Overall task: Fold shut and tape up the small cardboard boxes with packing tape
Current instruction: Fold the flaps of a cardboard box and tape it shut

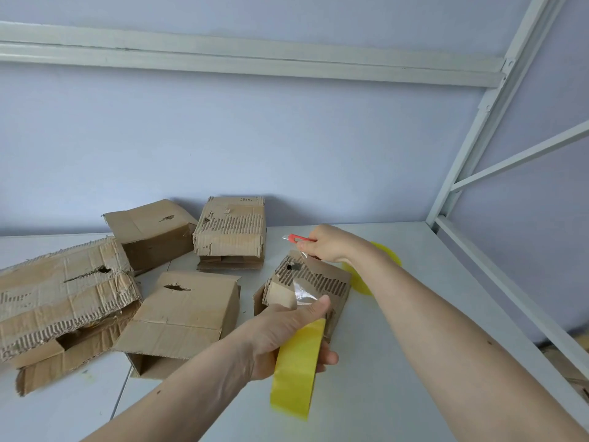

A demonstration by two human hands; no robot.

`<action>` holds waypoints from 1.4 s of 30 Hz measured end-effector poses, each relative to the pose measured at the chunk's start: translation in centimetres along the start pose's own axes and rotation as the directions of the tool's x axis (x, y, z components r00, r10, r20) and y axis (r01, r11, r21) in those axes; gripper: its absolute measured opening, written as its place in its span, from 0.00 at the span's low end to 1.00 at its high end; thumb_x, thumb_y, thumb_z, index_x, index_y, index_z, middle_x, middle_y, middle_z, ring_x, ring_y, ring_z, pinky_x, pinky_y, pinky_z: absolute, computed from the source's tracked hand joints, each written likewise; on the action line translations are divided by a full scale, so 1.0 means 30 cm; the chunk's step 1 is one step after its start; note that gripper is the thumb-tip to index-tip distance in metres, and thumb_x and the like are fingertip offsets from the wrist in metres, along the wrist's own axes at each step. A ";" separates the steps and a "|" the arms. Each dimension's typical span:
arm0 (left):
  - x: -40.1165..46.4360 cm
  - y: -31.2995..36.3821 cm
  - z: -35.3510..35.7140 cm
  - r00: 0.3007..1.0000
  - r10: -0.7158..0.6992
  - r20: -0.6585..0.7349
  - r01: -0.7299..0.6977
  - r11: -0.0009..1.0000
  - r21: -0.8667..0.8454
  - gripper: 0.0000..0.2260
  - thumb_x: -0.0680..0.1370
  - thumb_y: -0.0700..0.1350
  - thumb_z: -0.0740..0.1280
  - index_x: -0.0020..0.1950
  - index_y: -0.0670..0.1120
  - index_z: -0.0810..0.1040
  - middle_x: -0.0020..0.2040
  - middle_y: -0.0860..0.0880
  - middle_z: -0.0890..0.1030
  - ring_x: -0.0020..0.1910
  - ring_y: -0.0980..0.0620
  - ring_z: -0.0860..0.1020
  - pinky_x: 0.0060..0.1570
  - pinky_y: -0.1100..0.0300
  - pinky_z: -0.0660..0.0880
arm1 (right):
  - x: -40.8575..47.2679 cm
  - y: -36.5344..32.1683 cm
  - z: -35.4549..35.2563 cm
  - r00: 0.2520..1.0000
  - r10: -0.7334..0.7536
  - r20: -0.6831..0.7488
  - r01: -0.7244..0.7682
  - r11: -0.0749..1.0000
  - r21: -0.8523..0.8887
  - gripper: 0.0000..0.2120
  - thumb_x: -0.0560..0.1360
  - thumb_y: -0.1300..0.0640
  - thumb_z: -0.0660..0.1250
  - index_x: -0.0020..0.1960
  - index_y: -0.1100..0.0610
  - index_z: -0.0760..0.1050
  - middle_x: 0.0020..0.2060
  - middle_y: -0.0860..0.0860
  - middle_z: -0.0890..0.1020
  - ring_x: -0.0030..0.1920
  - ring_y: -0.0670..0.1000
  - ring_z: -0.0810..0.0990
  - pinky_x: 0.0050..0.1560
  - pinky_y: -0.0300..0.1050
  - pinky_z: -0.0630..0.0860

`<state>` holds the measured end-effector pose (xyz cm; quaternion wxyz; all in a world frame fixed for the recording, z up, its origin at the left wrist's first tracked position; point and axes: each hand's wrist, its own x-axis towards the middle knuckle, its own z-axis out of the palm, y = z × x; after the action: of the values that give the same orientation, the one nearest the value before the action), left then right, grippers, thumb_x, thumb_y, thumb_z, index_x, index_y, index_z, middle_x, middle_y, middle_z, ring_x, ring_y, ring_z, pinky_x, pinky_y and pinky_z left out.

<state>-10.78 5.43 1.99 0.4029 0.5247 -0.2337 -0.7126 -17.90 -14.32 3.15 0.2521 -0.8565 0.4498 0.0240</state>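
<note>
Yellow tape roll [298,368] sits in the left hand's [287,339] grip, just in front of the small box [314,283] on the desk [398,362]; behind that box, the right hand [331,244] grips a red cutter [298,239].

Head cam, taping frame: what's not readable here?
- Second yellow tape roll: mostly hidden behind the right hand and forearm.
- Red cutter: handle buried in the right hand.
- Small box: near side blocked by the left hand and its tape roll, whose lower edge is blurred.
</note>
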 end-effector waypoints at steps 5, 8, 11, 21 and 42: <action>-0.020 -0.011 0.003 0.999 -0.017 0.044 0.017 1.000 0.006 0.20 0.71 0.54 0.75 0.49 0.37 0.77 0.40 0.36 0.81 0.37 0.42 0.83 0.41 0.52 0.81 | 0.018 -0.055 0.022 0.994 -0.078 0.081 0.074 0.996 0.042 0.22 0.83 0.45 0.61 0.49 0.64 0.79 0.44 0.59 0.82 0.45 0.59 0.80 0.48 0.49 0.74; -0.030 -0.010 0.017 0.999 -0.023 0.035 0.023 1.000 -0.007 0.21 0.72 0.54 0.74 0.52 0.37 0.76 0.41 0.34 0.80 0.35 0.43 0.83 0.40 0.53 0.81 | 0.011 -0.072 0.015 0.989 -0.116 0.094 0.118 0.993 -0.014 0.21 0.83 0.46 0.61 0.47 0.64 0.79 0.36 0.55 0.75 0.39 0.55 0.73 0.40 0.46 0.66; -0.045 -0.008 0.003 1.000 -0.024 -0.012 0.024 1.000 -0.016 0.23 0.77 0.51 0.72 0.62 0.36 0.71 0.43 0.33 0.80 0.36 0.41 0.83 0.39 0.52 0.81 | 0.005 -0.052 -0.011 0.994 -0.103 0.024 0.105 0.992 -0.068 0.21 0.83 0.46 0.61 0.43 0.63 0.77 0.32 0.50 0.71 0.35 0.53 0.69 0.36 0.47 0.61; -0.091 -0.035 -0.031 0.985 -0.005 -0.172 -0.027 0.983 -0.184 0.11 0.82 0.42 0.67 0.60 0.39 0.70 0.39 0.35 0.80 0.39 0.38 0.84 0.38 0.50 0.82 | 0.010 -0.080 -0.039 0.979 -0.100 -0.176 0.039 0.946 -0.321 0.19 0.82 0.43 0.60 0.40 0.56 0.70 0.37 0.50 0.75 0.40 0.55 0.74 0.35 0.44 0.63; -0.021 -0.097 -0.031 0.938 0.064 -0.340 -0.130 0.976 -0.176 0.17 0.81 0.51 0.69 0.57 0.36 0.75 0.40 0.34 0.83 0.33 0.38 0.82 0.37 0.51 0.79 | 0.065 -0.055 0.092 0.989 -0.016 -0.145 -0.036 0.935 -0.354 0.21 0.81 0.43 0.62 0.36 0.54 0.64 0.35 0.49 0.71 0.41 0.54 0.73 0.43 0.47 0.68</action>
<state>-10.79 7.69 -0.19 0.5211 0.5828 -0.1169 -0.6125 -14.94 -13.76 0.90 0.0597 -0.8851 0.4596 0.0436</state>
